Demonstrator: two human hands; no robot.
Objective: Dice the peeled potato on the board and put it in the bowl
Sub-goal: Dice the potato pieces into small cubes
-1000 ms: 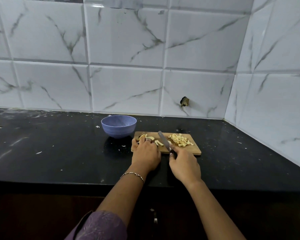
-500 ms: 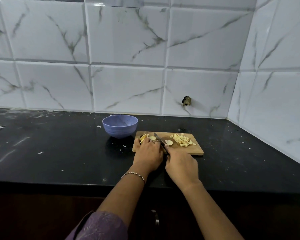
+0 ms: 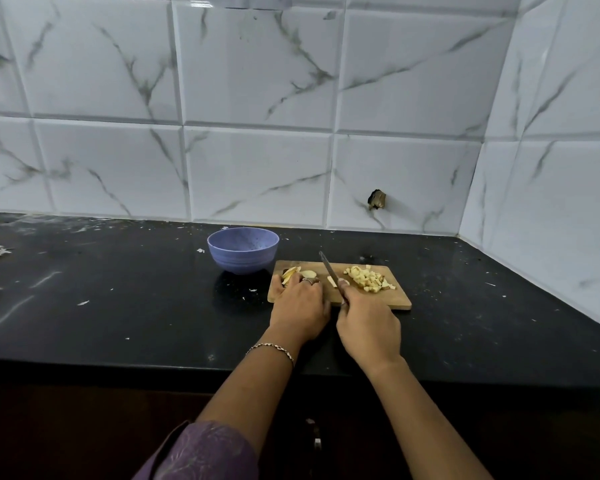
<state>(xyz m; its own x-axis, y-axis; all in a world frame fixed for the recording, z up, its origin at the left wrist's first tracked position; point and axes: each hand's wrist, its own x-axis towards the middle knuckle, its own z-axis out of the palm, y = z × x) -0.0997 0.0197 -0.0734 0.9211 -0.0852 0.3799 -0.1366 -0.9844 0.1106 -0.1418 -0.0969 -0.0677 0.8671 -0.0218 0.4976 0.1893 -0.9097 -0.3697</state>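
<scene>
Centre frame: pins potato slices (image 3: 298,274) on left end of board (image 3: 378,301) under curled left hand (image 3: 300,306), grips knife (image 3: 328,268) in closed right hand (image 3: 368,323) beside diced pile (image 3: 368,279), bowl (image 3: 242,249) just upper left; risks cutting that left hand through the knife drifting left.

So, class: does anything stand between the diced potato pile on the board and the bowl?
Yes: the knife, plus the left hand and the uncut slices it holds, lie between the diced pile and the bowl.
</scene>
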